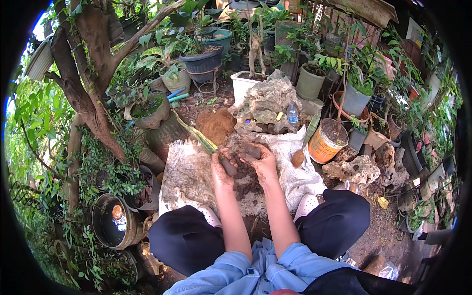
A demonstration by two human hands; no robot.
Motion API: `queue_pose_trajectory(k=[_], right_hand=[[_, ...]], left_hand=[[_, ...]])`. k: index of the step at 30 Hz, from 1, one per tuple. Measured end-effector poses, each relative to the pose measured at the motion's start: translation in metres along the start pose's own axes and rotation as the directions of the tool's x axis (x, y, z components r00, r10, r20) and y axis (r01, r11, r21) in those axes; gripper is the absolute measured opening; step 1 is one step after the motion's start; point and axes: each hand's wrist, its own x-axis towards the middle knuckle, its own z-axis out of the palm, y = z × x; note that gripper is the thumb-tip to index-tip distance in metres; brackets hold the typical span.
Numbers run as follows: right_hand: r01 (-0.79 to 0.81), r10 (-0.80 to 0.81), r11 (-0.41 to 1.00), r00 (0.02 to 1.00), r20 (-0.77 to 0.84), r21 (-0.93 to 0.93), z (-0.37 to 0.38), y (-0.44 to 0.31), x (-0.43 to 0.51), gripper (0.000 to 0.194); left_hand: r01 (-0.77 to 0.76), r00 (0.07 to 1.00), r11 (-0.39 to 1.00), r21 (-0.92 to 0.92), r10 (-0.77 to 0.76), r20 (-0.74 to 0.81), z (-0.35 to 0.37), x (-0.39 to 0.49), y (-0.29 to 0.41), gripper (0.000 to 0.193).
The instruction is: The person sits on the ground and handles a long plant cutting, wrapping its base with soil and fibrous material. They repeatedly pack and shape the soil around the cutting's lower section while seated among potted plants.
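My left hand [222,168], smeared with soil, holds a long variegated snake plant leaf [201,137] with a dark lump of soil [228,166] around its base. The leaf points up and to the left. My right hand [261,160] is closed around another dark lump of moist soil [253,151]. Both hands are over a heap of loose soil [247,188] on a white woven sack [188,177]. At the sack's right side lies a second leaf [312,129], its base wrapped in a brown fibre ball [298,158].
Brown fibre [216,124] lies behind the sack, beside a rough rock [271,96] with a small plastic bottle [292,113]. An orange-labelled bucket [324,144] stands at right, a water-filled bucket [115,221] at left. Potted plants and a tree trunk [96,48] surround the spot.
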Motion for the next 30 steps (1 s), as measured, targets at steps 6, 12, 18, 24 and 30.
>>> queue_pose_trajectory(k=[6, 12, 18, 24, 30], right_hand=[[-0.089, 0.083, 0.989, 0.995, 0.052, 0.119, -0.005, 0.003, 0.004, 0.023], [0.020, -0.024, 0.998, 0.998, 0.061, 0.058, 0.000, 0.001, 0.002, 0.023], [-0.110, 0.110, 0.994, 0.994, -0.026, -0.005, -0.003, -0.004, 0.000, 0.027], [-0.059, 0.070, 0.987, 0.995, -0.070, 0.147, -0.004, -0.006, 0.001, 0.030], [0.023, -0.004, 0.963, 0.997, -0.071, 0.267, -0.009, -0.003, 0.004, 0.034]], left_hand=[[0.014, 0.999, 1.000, -0.001, -0.014, -0.036, 0.000, 0.001, 0.001, 0.031], [0.016, 1.000, 1.000, -0.017, -0.017, -0.027, -0.001, 0.000, -0.001, 0.025], [0.030, 1.000, 1.000, 0.002, -0.029, -0.007, -0.003, 0.001, 0.000, 0.029], [0.058, 0.980, 0.983, -0.174, -0.024, 0.196, 0.001, -0.001, 0.006, 0.045], [0.046, 0.980, 0.983, -0.178, -0.010, 0.196, 0.009, -0.002, -0.002, 0.035]])
